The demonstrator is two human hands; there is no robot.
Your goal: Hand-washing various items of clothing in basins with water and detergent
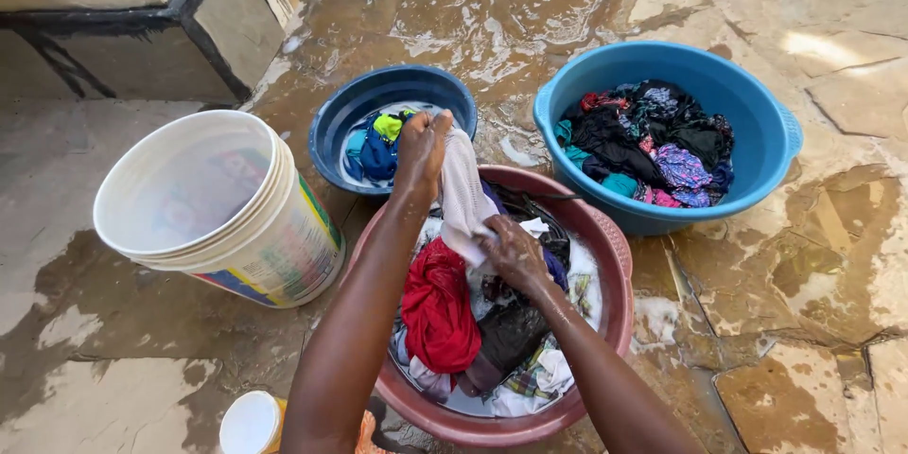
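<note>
Over a maroon basin (615, 255) of soapy water and clothes, both my hands hold a wet white garment (463, 197). My left hand (422, 149) grips its upper end, raised above the basin's far rim. My right hand (513, 251) clutches the lower part, just above the suds. A red cloth (440, 307) lies in the basin under my left forearm, with dark and checked clothes beside it.
A dark blue basin (331, 128) with a few coloured clothes in water sits behind. A large light blue basin (757, 132) full of dark clothes stands at right. An empty white bucket (274, 236) is at left, a white-capped bottle (251, 424) near me. The stone floor is wet.
</note>
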